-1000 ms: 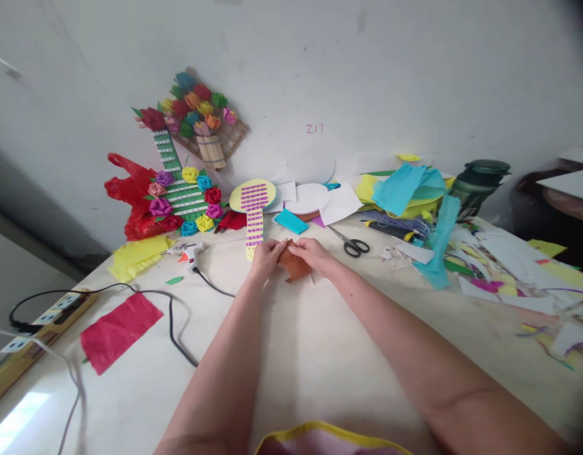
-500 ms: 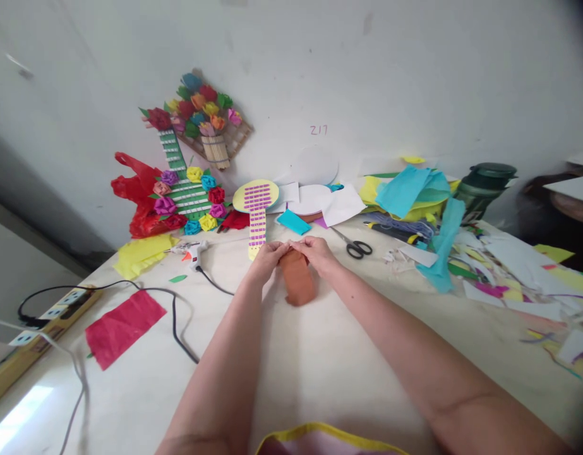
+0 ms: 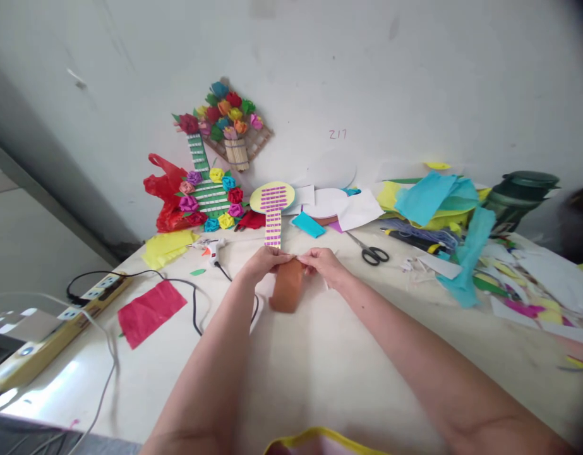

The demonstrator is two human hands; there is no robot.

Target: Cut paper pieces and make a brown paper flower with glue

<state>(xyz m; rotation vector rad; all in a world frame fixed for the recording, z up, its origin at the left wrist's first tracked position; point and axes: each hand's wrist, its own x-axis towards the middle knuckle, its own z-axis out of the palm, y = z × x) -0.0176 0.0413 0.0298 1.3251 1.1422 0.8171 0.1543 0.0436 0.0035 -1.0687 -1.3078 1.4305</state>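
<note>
A brown-orange paper strip (image 3: 286, 291) hangs toward me from its top edge, which both hands pinch. My left hand (image 3: 266, 262) closes its fingertips on the top left of the strip. On the top right, the fingers of my right hand (image 3: 320, 262) are closed on the same strip, their tips close to those of the left. Just behind the hands lies a yellow paddle-shaped piece (image 3: 273, 218) with purple woven stripes. A folded blue paper (image 3: 308, 224) rests behind the strip.
Black-handled scissors (image 3: 372, 254) lie right of the hands, a glue gun (image 3: 214, 251) with its cord to the left. Red paper (image 3: 151, 313) and a power strip (image 3: 59, 332) are farther left. Paper scraps and a green bottle (image 3: 518, 199) stand right; flower crafts lean on the wall.
The view has turned slightly left, so the background sits farther right. The strip's lower end has swung left, and the fingertips remain together at its top.
</note>
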